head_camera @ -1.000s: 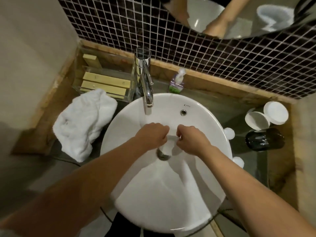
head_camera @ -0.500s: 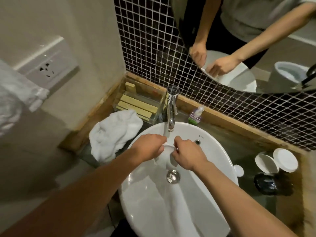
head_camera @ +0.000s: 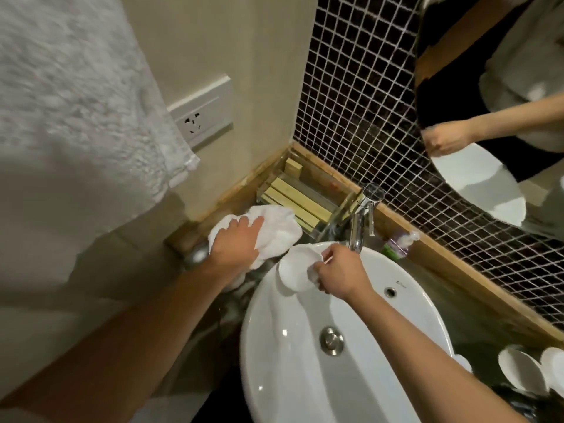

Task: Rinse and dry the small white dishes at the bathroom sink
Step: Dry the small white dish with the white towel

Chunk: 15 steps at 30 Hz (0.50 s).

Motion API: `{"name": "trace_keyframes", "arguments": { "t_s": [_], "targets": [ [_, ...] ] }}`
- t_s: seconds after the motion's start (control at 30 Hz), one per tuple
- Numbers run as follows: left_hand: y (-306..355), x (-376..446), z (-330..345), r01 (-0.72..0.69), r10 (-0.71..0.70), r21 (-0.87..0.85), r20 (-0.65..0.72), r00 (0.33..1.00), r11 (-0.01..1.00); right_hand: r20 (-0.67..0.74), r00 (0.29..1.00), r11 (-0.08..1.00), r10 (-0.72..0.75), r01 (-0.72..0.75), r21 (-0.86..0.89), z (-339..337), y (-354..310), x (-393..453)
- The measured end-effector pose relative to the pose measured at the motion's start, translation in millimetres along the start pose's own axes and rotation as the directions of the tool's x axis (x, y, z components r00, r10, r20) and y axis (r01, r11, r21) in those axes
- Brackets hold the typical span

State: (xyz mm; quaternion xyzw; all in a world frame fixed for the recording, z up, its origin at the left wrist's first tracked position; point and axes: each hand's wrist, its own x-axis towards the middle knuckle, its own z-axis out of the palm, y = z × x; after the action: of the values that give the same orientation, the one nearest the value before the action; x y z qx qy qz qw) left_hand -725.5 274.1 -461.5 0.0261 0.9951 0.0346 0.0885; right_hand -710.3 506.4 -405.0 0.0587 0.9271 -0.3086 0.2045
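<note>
My right hand [head_camera: 341, 271] holds a small white dish [head_camera: 297, 270] by its rim, tilted on edge over the back left of the white sink [head_camera: 305, 377]. My left hand [head_camera: 236, 242] lies on a crumpled white towel [head_camera: 276, 228] on the counter left of the sink, fingers closed into the cloth. Two more small white dishes [head_camera: 523, 372] sit at the right edge of the counter.
A chrome faucet [head_camera: 361, 219] stands behind the sink, next to a small pump bottle [head_camera: 399, 242]. A clear tray with wooden bars [head_camera: 297, 198] fills the back corner. A hanging white towel [head_camera: 76, 111] covers the upper left, beside a wall socket [head_camera: 201, 117]. A mirror [head_camera: 488, 102] hangs above the tiles.
My left hand has let go of the dish and moved left onto the towel. My right hand has carried the dish up and left from under the faucet. The view has swung left.
</note>
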Motion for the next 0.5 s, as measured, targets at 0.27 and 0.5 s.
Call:
{"name": "trace_keyframes", "arguments": {
  "t_s": [0.27, 0.5],
  "targets": [
    [15, -7, -17, -0.248, 0.143, -0.303, -0.332, 0.933, 0.92, -0.029, 0.995, 0.99, 0.091, -0.088, 0.111, -2, -14, 15],
    [49, -24, -26, -0.543, 0.354, -0.083, -0.674, 0.648, 0.836, -0.051, 0.99, 0.971, 0.129, -0.116, 0.207, -2, -21, 17]
  ]
}}
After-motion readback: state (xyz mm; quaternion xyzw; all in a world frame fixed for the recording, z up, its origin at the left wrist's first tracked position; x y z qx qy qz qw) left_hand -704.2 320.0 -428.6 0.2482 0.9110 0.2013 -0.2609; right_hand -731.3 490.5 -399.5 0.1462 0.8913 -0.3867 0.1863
